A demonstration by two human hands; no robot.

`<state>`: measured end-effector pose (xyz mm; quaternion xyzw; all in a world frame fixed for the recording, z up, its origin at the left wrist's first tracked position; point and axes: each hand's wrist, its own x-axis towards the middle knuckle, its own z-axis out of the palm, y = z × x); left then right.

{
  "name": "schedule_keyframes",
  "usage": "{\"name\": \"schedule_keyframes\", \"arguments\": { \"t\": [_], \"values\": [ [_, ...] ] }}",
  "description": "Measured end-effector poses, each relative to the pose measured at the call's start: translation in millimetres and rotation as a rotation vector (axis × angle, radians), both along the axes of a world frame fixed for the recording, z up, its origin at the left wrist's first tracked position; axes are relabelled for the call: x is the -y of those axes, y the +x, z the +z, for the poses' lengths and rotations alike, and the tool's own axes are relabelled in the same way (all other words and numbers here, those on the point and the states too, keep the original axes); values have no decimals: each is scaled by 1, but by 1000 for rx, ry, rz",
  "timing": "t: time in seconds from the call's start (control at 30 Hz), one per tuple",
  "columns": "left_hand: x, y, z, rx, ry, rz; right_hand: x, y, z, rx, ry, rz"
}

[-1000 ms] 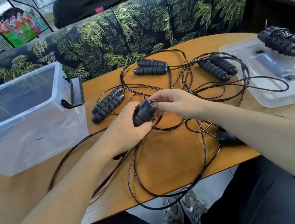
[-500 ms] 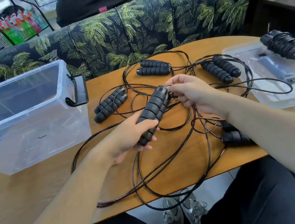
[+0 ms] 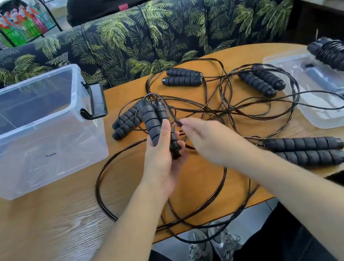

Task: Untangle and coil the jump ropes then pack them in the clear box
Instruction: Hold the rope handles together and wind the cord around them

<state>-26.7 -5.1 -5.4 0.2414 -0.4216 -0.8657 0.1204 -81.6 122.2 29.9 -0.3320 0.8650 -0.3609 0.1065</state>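
1. Work surface: a rounded wooden table [image 3: 46, 233] stands against a palm-print sofa [image 3: 171, 27]. A wire rack [image 3: 16, 24] with coloured items sits behind the sofa at upper left.
2. Clear box [image 3: 29, 132]: stands at the table's left side, lid off, black latch [image 3: 96, 102] facing the ropes. Only a small dark speck is visible on its floor.
3. Lid [image 3: 326, 98]: lies flat at the table's right side. One coiled rope bundle [image 3: 336, 56] rests on its far corner.
4. Tangled ropes [image 3: 242, 104]: spread over the table centre, cords hanging over the near edge. One handle pair [image 3: 305, 150] lies near the right forearm.
5. Left hand [image 3: 162, 157]: grips two upright handles [image 3: 155, 121] together.
6. Right hand [image 3: 209, 137]: fingertips pinch a cord [image 3: 171, 113] just beside those handles.
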Motion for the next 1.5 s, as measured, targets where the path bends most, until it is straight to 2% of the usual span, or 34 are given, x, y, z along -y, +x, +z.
{"name": "schedule_keyframes", "arguments": {
  "t": [0.17,0.27,0.37,0.47,0.5,0.63,0.8,1.0,1.1,1.23,1.4,1.5],
  "values": [
    [-6,6,-3,77,-48,23,11,39,-11,-351,323,72],
    [-7,13,-12,131,15,27,13,45,-23,-425,387,124],
    [-7,21,-14,130,85,98,8,48,-24,-318,360,160],
    [1,27,-10,64,177,188,-3,53,-23,-106,149,114],
    [4,30,-9,49,180,194,-5,57,-24,-92,86,95],
    [5,45,-7,0,158,137,-9,68,-32,-42,-46,96],
    [1,69,1,-32,101,-12,-20,62,-31,86,-80,189],
    [0,86,7,-93,109,-62,-40,55,-32,259,-187,308],
    [-1,92,7,-58,37,-145,-46,51,-29,266,-194,288],
    [11,99,5,34,-180,-278,-55,41,-19,299,-225,387],
    [18,100,6,-140,-127,-319,-51,30,-14,245,-238,415],
    [26,99,9,-133,-101,-414,-45,22,-11,217,-162,353]
  ]
}}
